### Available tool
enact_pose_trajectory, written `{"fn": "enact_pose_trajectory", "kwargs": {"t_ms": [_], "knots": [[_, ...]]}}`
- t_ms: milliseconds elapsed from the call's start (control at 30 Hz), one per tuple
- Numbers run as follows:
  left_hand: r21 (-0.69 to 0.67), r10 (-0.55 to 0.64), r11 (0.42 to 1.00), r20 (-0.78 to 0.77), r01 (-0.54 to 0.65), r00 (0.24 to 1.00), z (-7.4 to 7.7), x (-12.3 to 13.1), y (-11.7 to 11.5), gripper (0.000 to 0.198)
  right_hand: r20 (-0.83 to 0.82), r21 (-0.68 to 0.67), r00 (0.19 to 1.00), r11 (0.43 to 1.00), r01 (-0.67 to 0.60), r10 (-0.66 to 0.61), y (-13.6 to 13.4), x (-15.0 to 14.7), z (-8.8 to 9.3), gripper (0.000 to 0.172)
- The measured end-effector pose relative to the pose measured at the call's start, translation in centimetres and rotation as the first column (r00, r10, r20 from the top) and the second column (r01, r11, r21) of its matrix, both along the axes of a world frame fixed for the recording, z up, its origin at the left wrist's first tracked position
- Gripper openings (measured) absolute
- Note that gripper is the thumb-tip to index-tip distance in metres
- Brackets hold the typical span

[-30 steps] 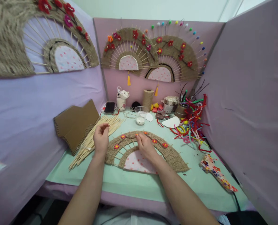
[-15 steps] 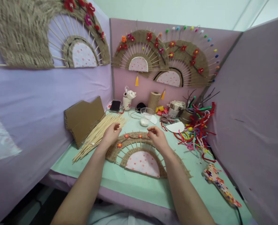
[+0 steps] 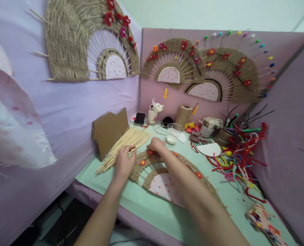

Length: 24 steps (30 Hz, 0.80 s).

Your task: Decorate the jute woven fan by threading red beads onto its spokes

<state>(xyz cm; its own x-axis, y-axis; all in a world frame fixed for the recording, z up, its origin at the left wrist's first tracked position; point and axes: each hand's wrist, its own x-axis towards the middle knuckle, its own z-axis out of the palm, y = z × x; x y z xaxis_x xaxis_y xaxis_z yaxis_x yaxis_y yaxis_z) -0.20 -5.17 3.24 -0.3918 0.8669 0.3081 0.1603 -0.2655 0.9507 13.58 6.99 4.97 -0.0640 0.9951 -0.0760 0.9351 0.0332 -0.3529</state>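
Note:
A woven twine fan (image 3: 139, 175) lies on the table, with small red flowers (image 3: 142, 163) on its band and a dotted pale cloth half-circle (image 3: 160, 186) at its centre. My right hand (image 3: 157, 145) is over the fan's upper left edge, near a red flower (image 3: 150, 152); its fingers are curled and partly hidden, so what they pinch cannot be made out. My right forearm covers part of the fan. Beside the fan's left end, my left hand (image 3: 125, 162) is open, thumb and fingers apart, close to the bundle of thin wooden sticks (image 3: 121, 145).
Folded cardboard (image 3: 108, 130) stands at the left. Behind are a phone (image 3: 140, 118), a twine spool (image 3: 184, 115) and a small white dish (image 3: 170, 139). Tangled pipe cleaners (image 3: 244, 153) and a patterned, wrapped tool (image 3: 263, 222) are on the right. Finished fans (image 3: 67, 44) hang on the partitions.
The view has turned left. My right hand has moved left across the fan's upper edge, and its fingers are now more hidden. My left hand has shifted left of the fan, towards the sticks.

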Motion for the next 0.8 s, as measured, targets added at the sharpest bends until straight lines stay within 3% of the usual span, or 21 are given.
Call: {"fn": "enact_pose_trajectory", "kwargs": {"t_ms": [67,133,200,233,300,367,433,500,633,700,800], "knots": [[0.108,0.081,0.991,0.0,-0.081,0.997,-0.9,1.4,-3.6,0.026,-0.011,0.027,1.0,1.0,0.013,-0.013,-0.3,1.0,2.0,0.015],[0.177,0.168,0.966,0.13,-0.19,0.977,-2.6,3.0,-7.0,0.036,-0.034,0.106,0.999,0.994,0.028,-0.024,-1.1,2.4,4.7,0.018],[0.071,0.169,0.977,0.308,-0.2,0.936,-4.3,4.5,-9.4,0.052,-0.077,0.298,0.997,0.954,0.044,-0.022,-2.4,3.6,7.5,0.017],[-0.053,0.16,0.987,0.398,-0.151,0.903,-4.9,5.1,-10.0,0.057,-0.084,0.386,0.996,0.921,0.057,-0.027,-3.3,4.1,8.7,0.016],[-0.198,0.048,0.976,0.603,0.092,0.796,-5.1,6.2,-10.1,0.064,-0.079,0.543,0.997,0.837,0.064,-0.025,-5.4,4.6,10.7,0.018],[-0.145,-0.167,0.903,0.75,0.405,0.64,-4.2,7.3,-9.1,0.067,-0.068,0.667,0.998,0.743,0.055,-0.012,-7.4,4.8,11.8,0.018],[-0.036,-0.318,0.819,0.802,0.573,0.505,-3.0,8.4,-7.8,0.06,-0.062,0.754,0.998,0.655,0.047,-0.001,-9.1,4.9,12.1,0.016],[-0.022,-0.296,0.808,0.848,0.589,0.439,-2.4,9.4,-6.6,0.049,-0.042,0.79,0.999,0.613,0.028,0.008,-10.5,5.2,12.1,0.015],[-0.025,-0.266,0.809,0.876,0.587,0.403,-3.2,10.4,-5.5,0.031,0.033,0.799,0.993,0.594,-0.096,0.116,-12.1,6.6,11.6,0.008],[-0.032,-0.253,0.817,0.877,0.575,0.408,-3.8,10.5,-5.4,0.031,0.008,0.851,0.985,0.516,-0.098,0.172,-12.6,7.2,11.2,0.01],[-0.036,-0.247,0.826,0.874,0.562,0.418,-4.1,10.3,-5.5,0.034,-0.077,0.943,0.975,0.333,0.002,0.211,-12.8,7.7,10.0,0.015]]}}
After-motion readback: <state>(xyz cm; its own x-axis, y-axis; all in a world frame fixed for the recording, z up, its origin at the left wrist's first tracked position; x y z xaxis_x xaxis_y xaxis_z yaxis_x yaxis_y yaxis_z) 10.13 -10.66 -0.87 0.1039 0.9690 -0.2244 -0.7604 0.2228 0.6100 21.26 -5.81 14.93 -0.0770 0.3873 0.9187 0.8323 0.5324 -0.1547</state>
